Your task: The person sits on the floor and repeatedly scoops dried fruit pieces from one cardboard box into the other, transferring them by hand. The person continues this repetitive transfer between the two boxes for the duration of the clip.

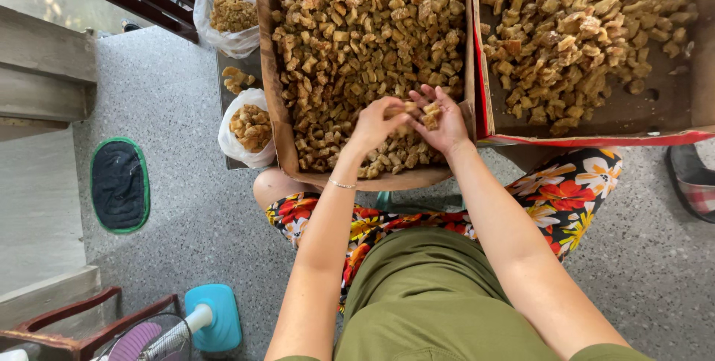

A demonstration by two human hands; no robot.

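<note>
While both hands meet over the near cardboard box (277,100), left hand (372,124) and right hand (445,122) each with grip cupped round brown fried chunks (430,114), second box (596,139) alongside, bagged pieces (249,128) further left.

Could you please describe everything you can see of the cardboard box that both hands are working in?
The cardboard box is brown, open-topped and shallow, with worn, curling walls. It rests by the person's knees and is heaped with golden-brown fried chunks. The left hand and right hand meet over its near end, holding a few chunks. A second, red-edged box adjoins its right side.
</note>
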